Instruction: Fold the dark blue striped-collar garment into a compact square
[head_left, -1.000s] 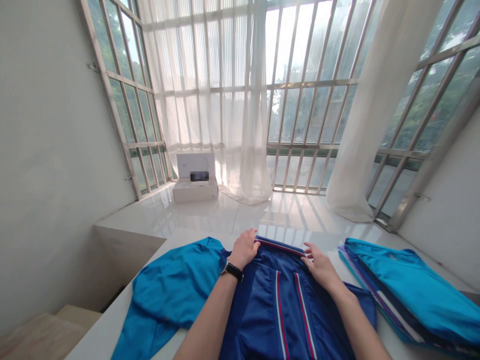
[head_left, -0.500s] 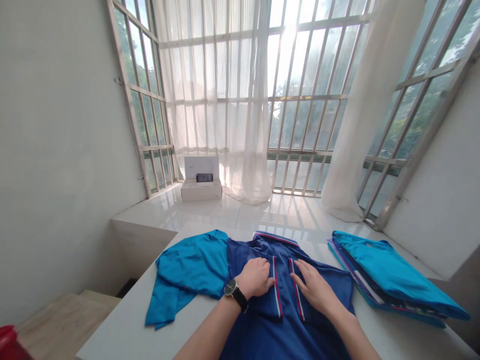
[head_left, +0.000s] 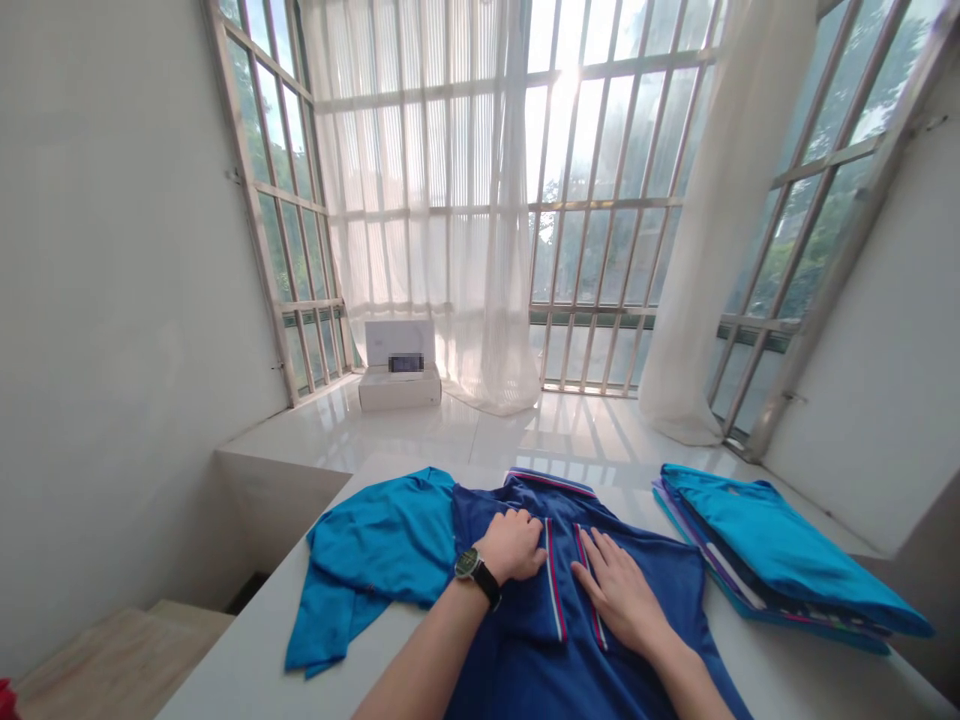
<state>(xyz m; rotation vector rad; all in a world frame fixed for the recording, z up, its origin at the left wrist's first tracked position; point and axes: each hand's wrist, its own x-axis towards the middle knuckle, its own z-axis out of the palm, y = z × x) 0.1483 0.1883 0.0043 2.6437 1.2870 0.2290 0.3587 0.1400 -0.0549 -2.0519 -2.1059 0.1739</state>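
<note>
Both hands have come down from the collar (head_left: 553,484) of the navy shirt (head_left: 517,665), where they were a second ago, to its chest. The white box (head_left: 401,393) on the sill has its lid raised at the back; a dark, blurred item (head_left: 406,363) shows at its opening, too unclear to identify. The left hand (head_left: 513,545), with a watch (head_left: 477,575) on its wrist, lies with fingers close together and slightly bent beside one striped band. The right hand (head_left: 615,590) is flatter, its thumb apart from the fingers, over the other band. Both touch the cloth. The shirt is spread on the white table (head_left: 240,675) in front of the person. Bright blue cloth (head_left: 382,545) meets its left edge; a stack of folded clothes (head_left: 787,550) lies near its right. Nothing blocks either hand.
</note>
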